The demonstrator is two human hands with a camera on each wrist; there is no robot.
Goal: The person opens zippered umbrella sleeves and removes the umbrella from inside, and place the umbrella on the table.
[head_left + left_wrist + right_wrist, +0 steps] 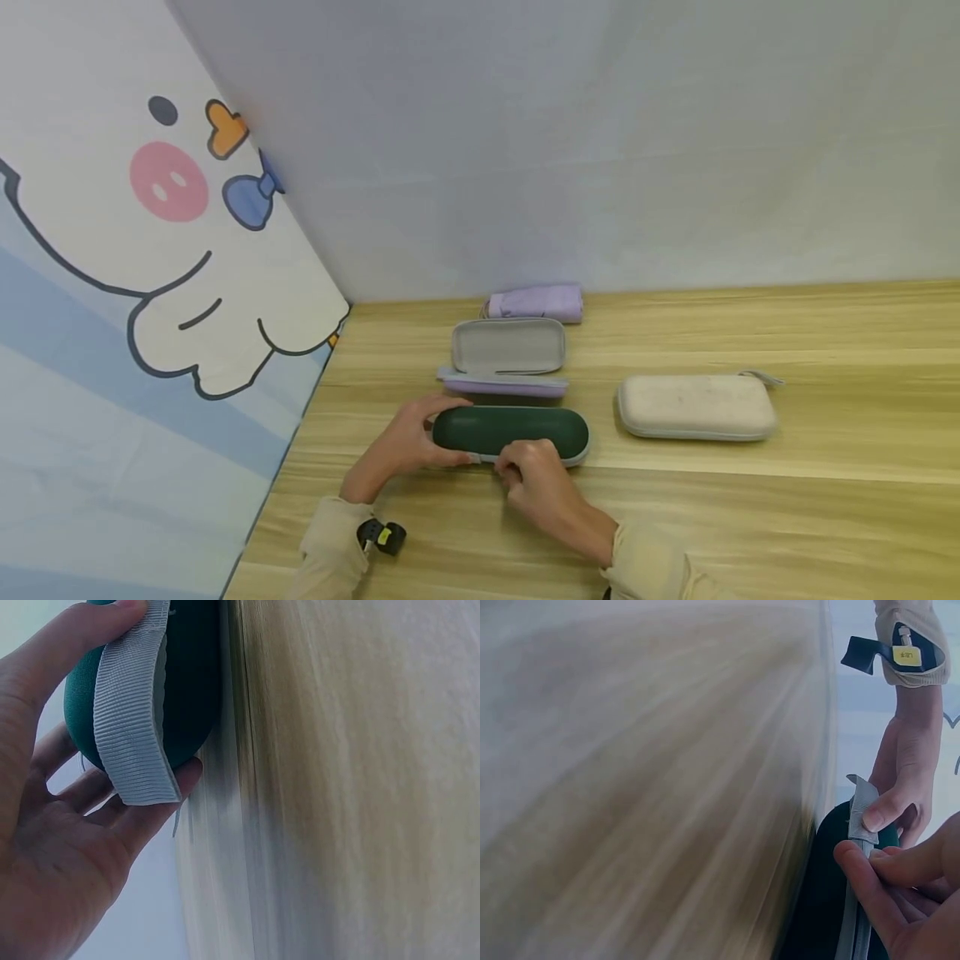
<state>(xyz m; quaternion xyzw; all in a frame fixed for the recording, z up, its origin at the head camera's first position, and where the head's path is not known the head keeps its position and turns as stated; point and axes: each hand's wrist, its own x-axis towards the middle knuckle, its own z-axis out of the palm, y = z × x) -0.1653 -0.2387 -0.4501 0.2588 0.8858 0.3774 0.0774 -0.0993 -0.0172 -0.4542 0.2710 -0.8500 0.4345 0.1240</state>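
A dark green zip case (pixel 480 427) with rounded ends and a grey zipper lies on the table. My left hand (pixel 407 437) grips its left end, thumb on the near side and fingers at the far side. Under that thumb, a ribbed grey strap (pixel 135 712) hangs from the case's end in the left wrist view. At the near edge my right hand (pixel 543 487) pinches at the zipper (pixel 850 922), thumb against curled index finger. The zipper pull itself is hidden between these fingertips, close beside the strap in the right wrist view.
Just behind the green case stands an opened case with a grey interior (pixel 508 346) and a lilac edge (pixel 506 387). Beyond it lies a rolled lilac bundle (pixel 536 302). A cream zip case (pixel 697 407) sits to the right. A printed cloth (pixel 90 417) borders the table's left side.
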